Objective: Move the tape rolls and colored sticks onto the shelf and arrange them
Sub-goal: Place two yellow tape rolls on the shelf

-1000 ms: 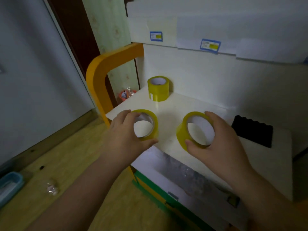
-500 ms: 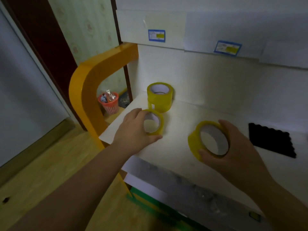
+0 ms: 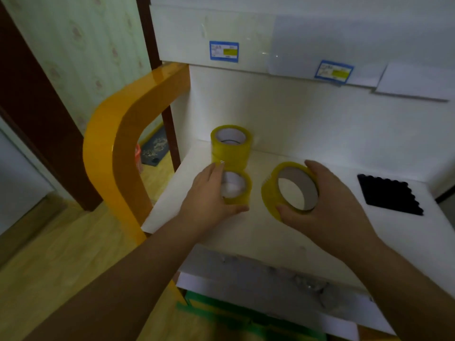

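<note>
Left hand (image 3: 209, 195) grips a small tape roll (image 3: 236, 188) at frame centre on the white shelf (image 3: 246, 232), fingers hiding its left rim. Right hand (image 3: 327, 205) grips a tilted larger roll (image 3: 288, 188). Behind, a stacked roll (image 3: 231, 146); two blue labels (image 3: 224, 51) above, print unreadable.

We see pale patterned wallpaper (image 3: 81, 45) and a wooden floor (image 3: 56, 262) left of the orange frame (image 3: 110, 148), in dim light.

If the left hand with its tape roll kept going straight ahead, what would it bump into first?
Most likely the stack of tape rolls at the back of the shelf. The left hand points toward it, and its tape roll already looks very close, though depth is unclear.
</note>
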`<state>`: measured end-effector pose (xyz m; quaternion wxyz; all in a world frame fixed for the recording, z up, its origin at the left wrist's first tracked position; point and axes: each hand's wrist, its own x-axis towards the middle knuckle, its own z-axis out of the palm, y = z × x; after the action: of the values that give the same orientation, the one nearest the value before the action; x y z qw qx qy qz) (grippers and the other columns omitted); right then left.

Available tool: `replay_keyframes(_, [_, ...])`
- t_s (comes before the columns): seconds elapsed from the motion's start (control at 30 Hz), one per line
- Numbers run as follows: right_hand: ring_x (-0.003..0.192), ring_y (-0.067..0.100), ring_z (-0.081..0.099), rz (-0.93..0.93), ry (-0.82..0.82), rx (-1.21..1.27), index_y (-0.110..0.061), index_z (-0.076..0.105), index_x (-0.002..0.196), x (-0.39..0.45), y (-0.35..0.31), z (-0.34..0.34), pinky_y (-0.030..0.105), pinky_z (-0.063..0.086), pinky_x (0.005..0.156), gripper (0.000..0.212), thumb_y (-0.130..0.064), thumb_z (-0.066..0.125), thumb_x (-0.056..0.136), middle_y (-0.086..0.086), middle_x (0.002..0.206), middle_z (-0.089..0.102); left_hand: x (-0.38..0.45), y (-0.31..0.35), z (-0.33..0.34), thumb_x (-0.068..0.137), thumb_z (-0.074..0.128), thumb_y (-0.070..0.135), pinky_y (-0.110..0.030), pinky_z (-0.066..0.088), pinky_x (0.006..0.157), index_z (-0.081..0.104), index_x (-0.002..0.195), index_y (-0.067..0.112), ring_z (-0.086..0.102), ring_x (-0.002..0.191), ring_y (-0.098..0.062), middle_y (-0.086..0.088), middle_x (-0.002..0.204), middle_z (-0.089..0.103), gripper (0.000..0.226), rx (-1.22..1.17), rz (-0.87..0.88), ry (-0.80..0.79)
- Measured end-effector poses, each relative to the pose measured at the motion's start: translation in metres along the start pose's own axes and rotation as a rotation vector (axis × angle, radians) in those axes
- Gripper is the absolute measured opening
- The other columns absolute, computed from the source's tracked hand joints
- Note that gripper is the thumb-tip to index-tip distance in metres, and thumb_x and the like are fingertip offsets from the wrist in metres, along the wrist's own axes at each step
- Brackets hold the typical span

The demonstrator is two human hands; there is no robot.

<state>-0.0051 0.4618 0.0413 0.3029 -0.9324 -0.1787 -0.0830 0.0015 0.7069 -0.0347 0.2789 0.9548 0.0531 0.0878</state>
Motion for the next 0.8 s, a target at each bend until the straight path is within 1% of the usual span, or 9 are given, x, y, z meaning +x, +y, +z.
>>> replay_keyframes(0.1, [0.131,0.015,0.048,-0.016,-0.028,-0.018,-0.025,0.032,0.151,0.012,-0.008,0.012,0.032,0.043,0.104,0.103,-0.063,0.075,0.066,-0.006,0.146,0.048,-0.01,-0.006,-0.004,0.057,0.08,0.071,-0.037,0.02,0.118,0.001,0.157,0.023,0.016,0.148,-0.022,-0.003,0.163,0.015,0.136,-0.021,-0.018,0.007])
replay_keyframes(0.17, [0.13,0.015,0.049,-0.054,-0.055,-0.022,-0.025,0.032,0.151,0.022,-0.017,0.021,0.028,0.042,0.101,0.101,-0.063,0.076,0.068,-0.007,0.145,0.049,-0.018,-0.013,-0.007,0.057,0.081,0.069,-0.04,0.019,0.119,-0.004,0.157,0.022,0.012,0.15,-0.024,-0.004,0.164,0.01,0.139,-0.009,-0.055,0.04])
replay_keyframes(0.23, [0.129,0.013,0.049,-0.089,-0.08,-0.015,-0.025,0.033,0.15,0.033,-0.027,0.031,0.023,0.039,0.097,0.098,-0.06,0.077,0.07,-0.007,0.145,0.049,-0.026,-0.018,-0.011,0.058,0.082,0.067,-0.042,0.02,0.118,-0.004,0.157,0.021,0.011,0.15,-0.026,-0.006,0.164,0.009,0.139,0.0,-0.079,0.073])
replay_keyframes(0.27, [0.128,0.013,0.05,-0.106,-0.099,-0.012,-0.025,0.033,0.149,0.039,-0.032,0.035,0.023,0.04,0.096,0.096,-0.059,0.078,0.071,-0.007,0.144,0.05,-0.029,-0.021,-0.013,0.06,0.081,0.066,-0.042,0.02,0.118,-0.004,0.157,0.021,0.011,0.15,-0.026,-0.007,0.164,0.01,0.137,0.009,-0.082,0.087])
replay_keyframes(0.4, [0.116,0.017,0.057,-0.143,-0.186,-0.03,-0.03,0.036,0.144,0.065,-0.047,0.051,0.037,0.05,0.091,0.093,-0.065,0.073,0.066,-0.005,0.129,0.058,-0.042,-0.027,-0.019,0.067,0.078,0.063,-0.041,0.023,0.117,-0.003,0.157,0.018,0.013,0.149,-0.026,-0.007,0.163,0.011,0.129,0.074,-0.047,0.136])
replay_keyframes(0.47, [0.111,0.019,0.059,-0.147,-0.21,-0.029,-0.033,0.035,0.142,0.074,-0.053,0.057,0.038,0.052,0.087,0.092,-0.068,0.07,0.065,-0.005,0.125,0.059,-0.047,-0.03,-0.021,0.069,0.076,0.063,-0.043,0.024,0.117,-0.003,0.157,0.019,0.015,0.149,-0.027,-0.008,0.163,0.013,0.126,0.106,-0.026,0.152])
replay_keyframes(0.53, [0.115,0.021,0.057,-0.15,-0.234,-0.044,-0.033,0.028,0.147,0.079,-0.058,0.062,0.035,0.048,0.086,0.098,-0.067,0.072,0.067,-0.002,0.131,0.057,-0.051,-0.031,-0.023,0.07,0.075,0.063,-0.043,0.023,0.119,-0.004,0.156,0.021,0.014,0.149,-0.026,-0.007,0.163,0.012,0.125,0.11,-0.024,0.138])
replay_keyframes(0.6, [0.118,0.023,0.055,-0.146,-0.254,-0.075,-0.032,0.023,0.151,0.082,-0.06,0.068,0.032,0.043,0.083,0.102,-0.064,0.073,0.068,0.0,0.135,0.054,-0.055,-0.03,-0.025,0.071,0.074,0.062,-0.04,0.017,0.12,-0.005,0.156,0.021,0.009,0.149,-0.024,-0.007,0.163,0.009,0.123,0.115,-0.009,0.12])
replay_keyframes(0.8, [0.119,0.026,0.056,-0.086,-0.274,-0.1,-0.029,0.029,0.148,0.082,-0.056,0.083,0.039,0.05,0.09,0.104,-0.073,0.066,0.062,0.003,0.136,0.055,-0.06,-0.03,-0.029,0.073,0.074,0.058,-0.034,0.01,0.119,0.0,0.157,0.017,0.004,0.146,-0.021,-0.009,0.161,0.01,0.119,0.147,0.041,0.12])
